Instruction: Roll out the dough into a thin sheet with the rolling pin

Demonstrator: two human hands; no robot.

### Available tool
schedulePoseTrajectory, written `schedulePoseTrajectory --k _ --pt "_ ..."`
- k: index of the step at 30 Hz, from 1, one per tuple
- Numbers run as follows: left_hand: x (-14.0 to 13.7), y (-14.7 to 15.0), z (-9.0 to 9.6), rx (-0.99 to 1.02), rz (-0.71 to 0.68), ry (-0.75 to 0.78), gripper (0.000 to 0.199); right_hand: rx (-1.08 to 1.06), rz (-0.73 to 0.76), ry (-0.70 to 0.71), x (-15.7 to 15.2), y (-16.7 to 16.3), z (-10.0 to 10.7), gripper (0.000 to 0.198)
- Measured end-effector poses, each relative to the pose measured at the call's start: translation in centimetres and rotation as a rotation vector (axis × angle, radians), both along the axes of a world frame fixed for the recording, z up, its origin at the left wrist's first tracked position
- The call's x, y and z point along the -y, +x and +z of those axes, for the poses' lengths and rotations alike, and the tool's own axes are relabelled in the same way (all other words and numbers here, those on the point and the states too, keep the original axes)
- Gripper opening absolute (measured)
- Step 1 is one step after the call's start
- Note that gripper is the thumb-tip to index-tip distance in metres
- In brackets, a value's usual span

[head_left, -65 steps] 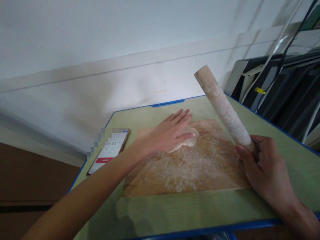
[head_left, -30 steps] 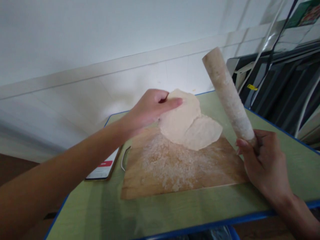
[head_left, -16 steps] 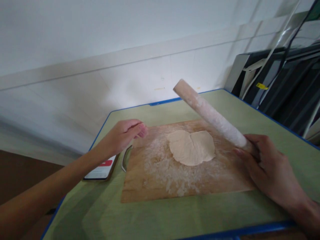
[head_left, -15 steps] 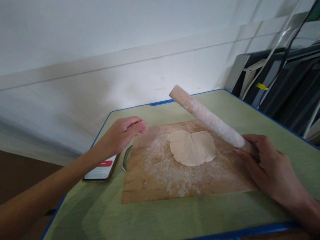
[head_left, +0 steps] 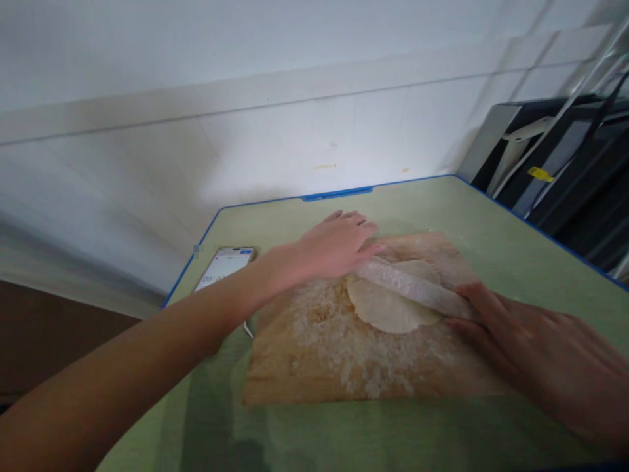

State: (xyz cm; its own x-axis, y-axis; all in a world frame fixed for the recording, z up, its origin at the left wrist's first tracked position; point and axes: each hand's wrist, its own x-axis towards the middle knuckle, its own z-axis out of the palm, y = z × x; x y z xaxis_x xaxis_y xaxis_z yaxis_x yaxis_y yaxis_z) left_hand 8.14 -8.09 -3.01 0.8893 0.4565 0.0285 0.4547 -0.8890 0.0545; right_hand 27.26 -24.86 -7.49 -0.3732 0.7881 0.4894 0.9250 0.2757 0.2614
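A flour-dusted wooden rolling pin (head_left: 410, 283) lies slantwise across a flat, pale sheet of dough (head_left: 388, 311). My right hand (head_left: 511, 334) is wrapped round the pin's near right end. Over its far left end rests my left hand (head_left: 339, 242), palm down, hiding that end, with the fingers reaching forward past it. Under the dough is a wooden board (head_left: 275, 373) strewn with loose flour, thickest left of and below the dough. The pin covers a band of the dough's upper part.
A phone (head_left: 228, 262) with a lit screen lies left of the board, partly behind my left forearm. The green table (head_left: 417, 203) has a blue edge and stands against a white wall (head_left: 275, 151). Dark panels and cables (head_left: 580, 157) lean at the right.
The rolling pin has come down from above the board onto the dough. My left hand has moved right onto the pin's far end. The view has shifted slightly.
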Motion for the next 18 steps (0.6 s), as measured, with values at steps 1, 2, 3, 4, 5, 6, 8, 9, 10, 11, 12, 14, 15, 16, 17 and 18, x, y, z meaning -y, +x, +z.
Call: schedulePoseTrajectory --k 1,2,3,4,5,6,8,9,10,11,12,14,15,16,17,18 --pt "-0.5 0.5 -0.5 -0.014 0.018 -0.041 0.04 -0.004 -0.005 -0.001 -0.1 0.1 0.0 0.033" --pt "-0.9 1.0 -1.0 -0.027 0.035 -0.081 0.04 -0.005 -0.01 -0.002 -0.3 0.2 0.0 0.033" --pt "-1.3 1.4 -1.2 -0.037 0.049 -0.113 0.04 -0.004 -0.017 -0.005 -0.5 0.4 -0.1 0.034" --pt "-1.7 1.7 -1.4 -0.048 0.062 -0.142 0.04 -0.008 -0.026 -0.012 -0.7 0.6 -0.2 0.035" --pt "-2.0 2.0 -1.4 -0.063 0.068 -0.165 0.04 -0.021 -0.036 -0.023 -0.9 0.8 -0.4 0.036" --pt "-2.3 2.3 -1.3 -0.078 0.072 -0.182 0.04 -0.046 -0.047 -0.047 -1.1 1.0 -0.6 0.037" --pt "-2.7 2.9 -1.1 -0.104 0.083 -0.223 0.043 -0.119 -0.063 -0.091 -1.2 1.4 -1.1 0.04" --pt "-2.9 3.2 -1.0 -0.113 0.091 -0.24 0.045 -0.153 -0.068 -0.107 -1.2 1.5 -1.4 0.041" --pt "-3.0 3.5 -1.0 -0.118 0.1 -0.253 0.049 -0.183 -0.075 -0.123 -1.2 1.6 -1.6 0.042" --pt "-3.2 3.8 -1.1 -0.121 0.111 -0.263 0.052 -0.207 -0.084 -0.136 -1.1 1.5 -1.7 0.043" --pt "-3.4 4.0 -1.1 -0.121 0.121 -0.271 0.056 -0.225 -0.094 -0.149 -1.0 1.3 -1.8 0.043" --pt "-3.6 4.4 -1.4 -0.116 0.135 -0.281 0.062 -0.248 -0.122 -0.155 -0.6 0.8 -1.7 0.043" --pt "-3.7 4.5 -1.6 -0.111 0.135 -0.281 0.064 -0.25 -0.135 -0.144 -0.4 0.5 -1.6 0.043" --pt "-3.8 4.5 -1.7 -0.106 0.132 -0.275 0.065 -0.242 -0.149 -0.12 -0.1 0.2 -1.6 0.044" --pt "-3.8 4.4 -1.8 -0.102 0.129 -0.265 0.065 -0.234 -0.158 -0.09 0.3 0.0 -1.6 0.045" --pt "-3.8 4.2 -1.9 -0.098 0.127 -0.25 0.064 -0.226 -0.16 -0.071 0.8 -0.2 -1.7 0.046"
